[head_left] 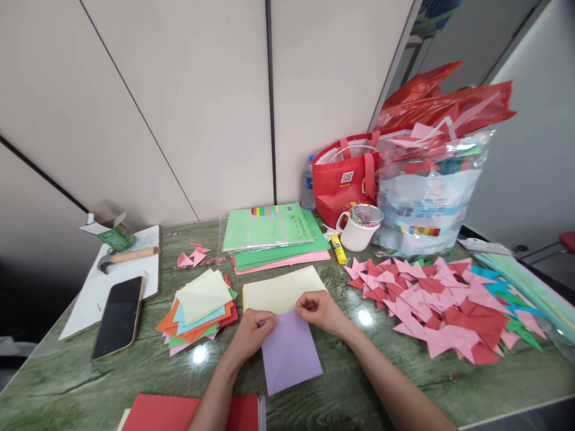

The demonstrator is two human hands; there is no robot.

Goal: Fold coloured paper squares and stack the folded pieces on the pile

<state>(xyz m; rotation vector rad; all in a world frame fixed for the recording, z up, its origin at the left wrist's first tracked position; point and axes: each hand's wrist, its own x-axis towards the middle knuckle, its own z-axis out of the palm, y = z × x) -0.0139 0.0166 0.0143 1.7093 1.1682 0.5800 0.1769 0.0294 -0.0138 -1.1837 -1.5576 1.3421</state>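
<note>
A square of purple paper (293, 356) hangs between my two hands, flat with a faint diagonal crease. My left hand (255, 332) pinches its upper left corner between thumb and fingers. At the upper right corner, my right hand (324, 311) is closed on the same sheet. Just beyond the hands lies a stack of cream paper (283, 287), partly covered by my fingers. Left of my hands, a fanned pile of coloured paper squares (202, 305) rests on the green marbled table (350, 395). My left forearm crosses over red paper (157, 413) at the near edge.
Folded pink and red paper pieces (431, 299) spread at right. Behind stand a white mug (354, 233), a glue stick (338, 248), a red bag (336, 179) and a stuffed plastic bag (426, 197). Green paper packs (269, 230) lie at the back; a phone (119, 314) and hammer (128, 257) at left.
</note>
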